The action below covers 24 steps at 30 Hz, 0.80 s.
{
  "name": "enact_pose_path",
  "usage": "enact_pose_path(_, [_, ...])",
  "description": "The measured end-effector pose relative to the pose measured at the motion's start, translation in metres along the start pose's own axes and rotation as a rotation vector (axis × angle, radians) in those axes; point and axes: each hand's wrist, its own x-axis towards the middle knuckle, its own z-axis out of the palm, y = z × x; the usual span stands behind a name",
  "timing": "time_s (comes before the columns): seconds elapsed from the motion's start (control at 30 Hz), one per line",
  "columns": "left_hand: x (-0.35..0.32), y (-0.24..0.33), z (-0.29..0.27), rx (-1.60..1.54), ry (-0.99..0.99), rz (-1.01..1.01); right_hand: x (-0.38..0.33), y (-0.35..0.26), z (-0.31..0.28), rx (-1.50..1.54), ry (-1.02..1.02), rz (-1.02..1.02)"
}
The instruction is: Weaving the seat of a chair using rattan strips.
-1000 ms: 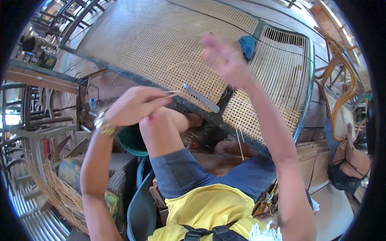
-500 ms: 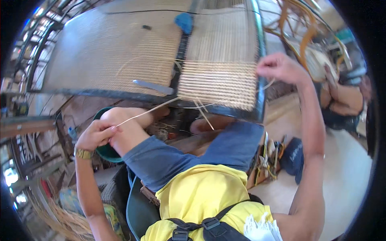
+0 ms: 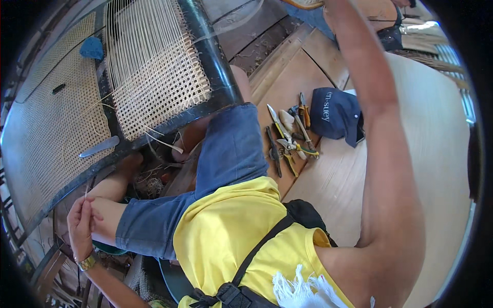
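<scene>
My left hand (image 3: 82, 226) is beside my left knee, its fingers pinched on the thin end of a pale cane strand. My right arm (image 3: 367, 77) stretches up past the top edge, and the hand itself is out of the picture. A blurred pale strand (image 3: 236, 23) runs from the right side of the frame toward the upper right. In front of me is a black frame (image 3: 226, 87) with a woven cane panel (image 3: 159, 77); its near part is meshed, its far part has only lengthwise strands. Loose strand ends (image 3: 167, 142) poke out at its near edge.
A flat grey tool (image 3: 100, 147) and a blue lump (image 3: 92, 48) lie on the frame. To the right, pliers, pruning shears (image 3: 298, 148) and other tools rest on a wooden board beside a dark blue cap (image 3: 334, 114). Another person's legs (image 3: 377, 14) are at the upper right.
My right hand has gone from the frame's right edge up out of view, drawing a strand along. My left hand has come down closer to my knee. The view has swung rightward.
</scene>
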Motion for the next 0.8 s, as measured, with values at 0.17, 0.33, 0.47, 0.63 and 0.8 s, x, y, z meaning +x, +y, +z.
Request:
enact_pose_path(0.17, [0.016, 0.051, 0.12, -0.002, -0.158, 0.118, -0.161, -0.118, -0.055, 0.496, -0.473, 0.658])
enact_pose_path(0.33, [0.01, 0.078, 0.208, 0.083, -0.495, 0.347, -0.2, -0.258, -0.092, 1.393, -0.513, 0.522])
enact_pose_path(0.47, [0.008, 0.071, 0.209, 0.12, -0.548, 0.314, -0.206, -0.258, -0.086, 1.41, -0.779, 0.332])
enact_pose_path(0.63, [-0.007, 0.043, 0.167, 0.111, -0.445, 0.179, -0.209, -0.216, -0.07, 1.261, -0.939, 0.312])
enact_pose_path(0.8, [-0.03, 0.029, 0.145, 0.091, -0.315, 0.113, -0.177, -0.182, -0.053, 0.938, -1.005, 0.018])
